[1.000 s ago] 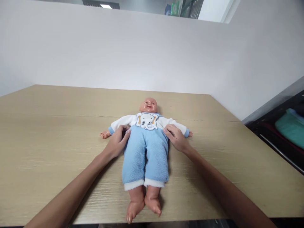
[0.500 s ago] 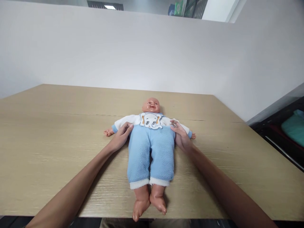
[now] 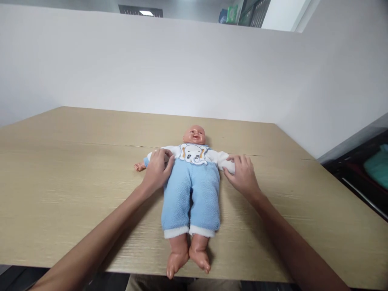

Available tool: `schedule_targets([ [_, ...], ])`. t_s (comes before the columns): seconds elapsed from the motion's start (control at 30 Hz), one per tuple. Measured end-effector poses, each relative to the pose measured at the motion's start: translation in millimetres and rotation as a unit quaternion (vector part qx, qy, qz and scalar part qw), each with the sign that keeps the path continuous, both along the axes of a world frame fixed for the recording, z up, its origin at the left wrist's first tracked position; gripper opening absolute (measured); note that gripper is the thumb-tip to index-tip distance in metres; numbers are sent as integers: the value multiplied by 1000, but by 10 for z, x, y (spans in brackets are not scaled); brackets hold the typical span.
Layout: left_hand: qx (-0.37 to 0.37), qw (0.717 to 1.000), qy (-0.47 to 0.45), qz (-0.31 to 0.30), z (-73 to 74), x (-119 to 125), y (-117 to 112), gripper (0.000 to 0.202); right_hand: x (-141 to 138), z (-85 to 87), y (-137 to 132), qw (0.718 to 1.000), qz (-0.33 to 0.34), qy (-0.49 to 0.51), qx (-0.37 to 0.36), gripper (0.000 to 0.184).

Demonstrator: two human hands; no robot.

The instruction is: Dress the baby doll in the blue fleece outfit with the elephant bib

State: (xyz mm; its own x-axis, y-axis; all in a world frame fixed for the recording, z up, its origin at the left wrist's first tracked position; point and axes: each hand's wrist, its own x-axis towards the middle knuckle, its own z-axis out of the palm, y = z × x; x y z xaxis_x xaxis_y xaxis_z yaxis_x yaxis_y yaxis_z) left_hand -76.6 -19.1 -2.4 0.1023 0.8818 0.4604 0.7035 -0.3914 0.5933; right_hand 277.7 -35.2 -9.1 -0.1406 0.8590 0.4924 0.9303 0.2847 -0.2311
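Observation:
A baby doll [image 3: 190, 194] lies on its back on the wooden table [image 3: 75, 194], head away from me and bare feet at the near edge. It wears light blue fleece trousers and a white top with an elephant face [image 3: 194, 154] on the chest. My left hand [image 3: 158, 167] is closed over the doll's upper sleeve on the left, its thumb against the side of the body. On the right, my right hand [image 3: 242, 173] wraps the white sleeve [image 3: 227, 163], thumb below and fingers above, covering the doll's hand there.
A pale wall [image 3: 169, 64] rises behind the table, with an opening above it. Off the right edge stands a dark shelf or bin [image 3: 348, 173] with green cloth [image 3: 377, 165] in it. My legs are under the near edge.
My right hand has moved outward from the doll's side onto its sleeve. My left hand has shifted slightly up over the other sleeve. The view has tilted slightly.

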Motion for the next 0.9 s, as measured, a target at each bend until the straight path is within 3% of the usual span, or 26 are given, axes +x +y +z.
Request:
schedule_targets([
  [0.1, 69, 997, 24, -8, 266, 255, -12, 20, 229, -25, 41, 999, -44, -26, 12, 46],
  [0.2, 89, 989, 55, -109, 503, 609, 63, 22, 413, -81, 97, 999, -25, -39, -22, 60],
  [0.27, 90, 974, 99, -183, 560, 857, 195, 26, 494, -103, 135, 998, -5, -47, -49, 59],
  [0.37, 58, 948, 171, -260, 501, 1190, 464, 43, 541, -63, 171, 998, 11, -48, -45, 46],
  [0.47, 19, 928, 232, -291, 395, 1428, 682, 65, 496, 68, 146, 1000, 18, 5, -8, 41],
  [0.57, 18, 930, 254, -264, 329, 1528, 767, 62, 384, 216, 70, 984, 27, 173, -24, 48],
  [0.67, 47, 942, 229, -241, 285, 1497, 773, 49, 275, 283, 34, 933, 80, 346, -64, 62],
  [0.8, 61, 962, 116, -240, 237, 1384, 780, 34, 208, 136, 133, 858, 153, 481, -97, 74],
  [0.9, 54, 966, 27, -251, 235, 1326, 787, 28, 166, -100, 208, 843, 133, 504, -130, 74],
])
